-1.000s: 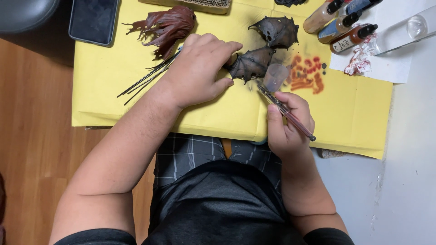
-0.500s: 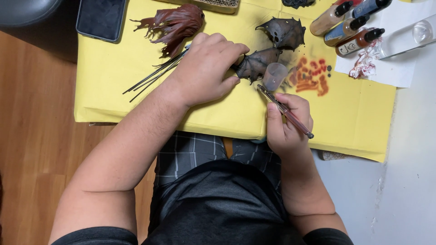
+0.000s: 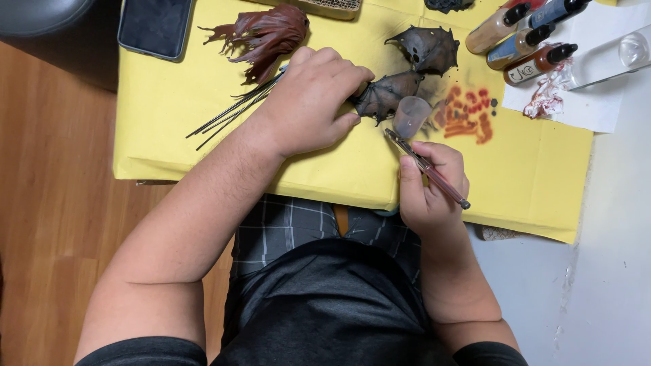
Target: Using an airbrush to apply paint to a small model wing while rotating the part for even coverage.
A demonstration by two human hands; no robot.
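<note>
A dark phone (image 3: 156,26) lies at the upper left of the frame, and just right of it sits a reddish-brown spiky model piece (image 3: 268,32). At the upper right, three dropper bottles (image 3: 521,37) lie tilted side by side, with a stained crumpled tissue (image 3: 542,102) on white paper (image 3: 597,108) beside them. Red and orange paint smears (image 3: 468,112) mark the yellow sheet (image 3: 169,108) right of centre.

Yellow paper (image 3: 325,169), dark grey wing (image 3: 388,93)

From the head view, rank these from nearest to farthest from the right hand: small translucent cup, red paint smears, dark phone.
Measured from the right hand:
1. Small translucent cup, just above the hand, at the tool's tip.
2. Red paint smears, up and to its right on the yellow paper.
3. Dark phone, far corner at upper left.
</note>
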